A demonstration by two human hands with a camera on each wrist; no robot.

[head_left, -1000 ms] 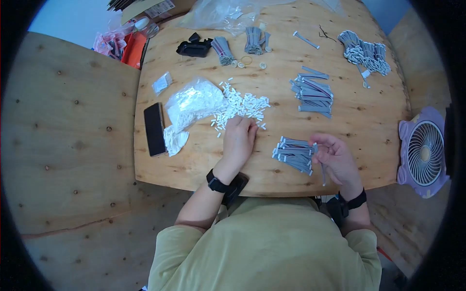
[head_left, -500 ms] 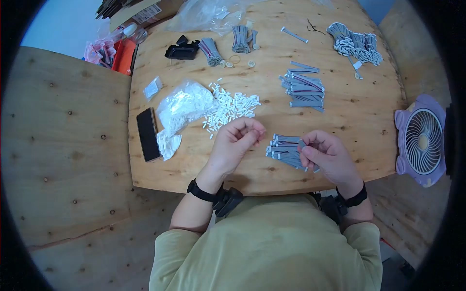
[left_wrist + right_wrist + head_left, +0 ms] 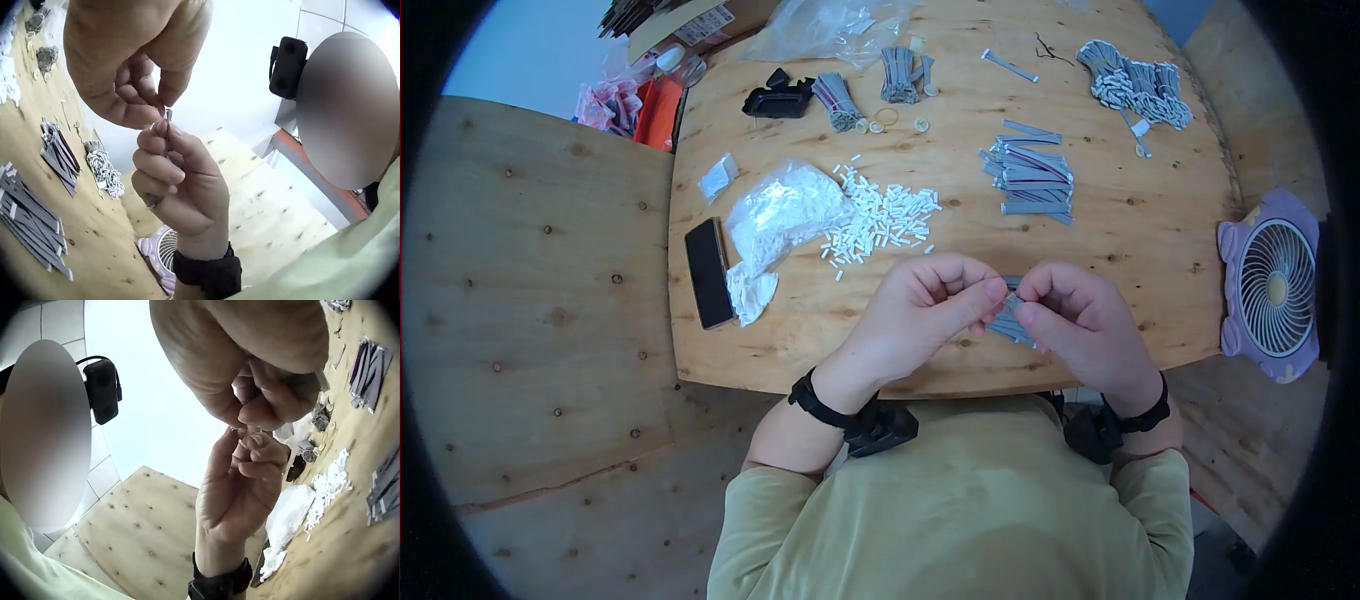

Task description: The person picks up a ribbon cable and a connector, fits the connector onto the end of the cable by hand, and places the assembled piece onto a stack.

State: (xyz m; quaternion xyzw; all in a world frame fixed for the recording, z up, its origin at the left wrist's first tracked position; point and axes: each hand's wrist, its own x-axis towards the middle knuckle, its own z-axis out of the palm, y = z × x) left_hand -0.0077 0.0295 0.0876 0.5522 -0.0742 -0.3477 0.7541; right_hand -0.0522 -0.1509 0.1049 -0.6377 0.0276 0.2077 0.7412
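**Hands meet over the ribbon cable**

Now we have both hands raised together above the near edge of the worktop [image 3: 1160,250]. A second ago our left hand [image 3: 920,310] was down in the loose white connectors [image 3: 880,218] and our right hand [image 3: 1080,320] sat beside the near stack of cut cables [image 3: 1007,325]; since then the two have closed in until the fingertips touch. The right grip pinches a short grey ribbon cable [image 3: 167,115] by its end, and the left grip pinches something tiny against that end, too small to name, probably a connector. We judge the fitting step is beginning. A phone [image 3: 707,272] lies off to the left.
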